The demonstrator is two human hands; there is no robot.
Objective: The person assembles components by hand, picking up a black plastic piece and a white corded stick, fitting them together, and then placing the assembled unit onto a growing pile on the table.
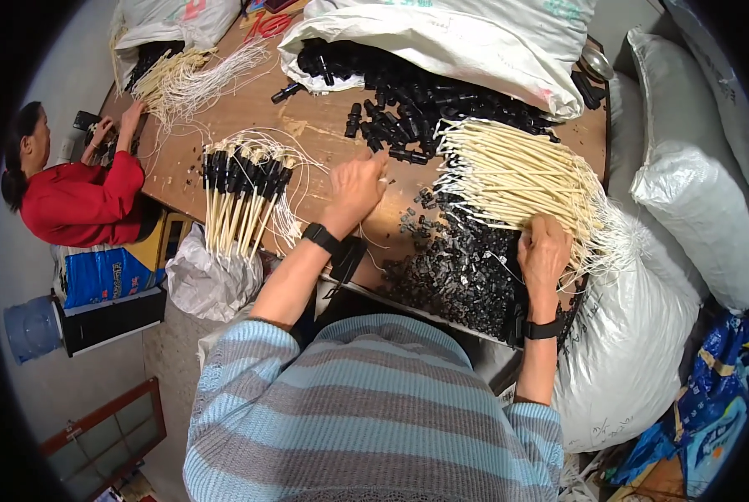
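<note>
My left hand (358,188) is over the middle of the table, its fingers curled together in a pinch. Whatever it holds is too small to make out; a thin pale wire hangs below it. Just beyond its fingertips lie black tubular sockets (404,109). My right hand (546,251) is at the near edge of a thick bundle of cream-sleeved wires (517,171), fingers bent against them. Its grip is partly hidden. Between my hands spreads a heap of small black plastic pieces (462,276). Left of my left hand, sleeved wires with black sockets (245,176) lie bunched at the table edge.
A large white sack (450,42) spills sockets at the back. Red scissors (270,25) lie at the far left. A co-worker in red (86,197) handles parts at the left edge. Full sacks (697,176) crowd the right side. A crumpled bag (211,280) hangs below the table's left front.
</note>
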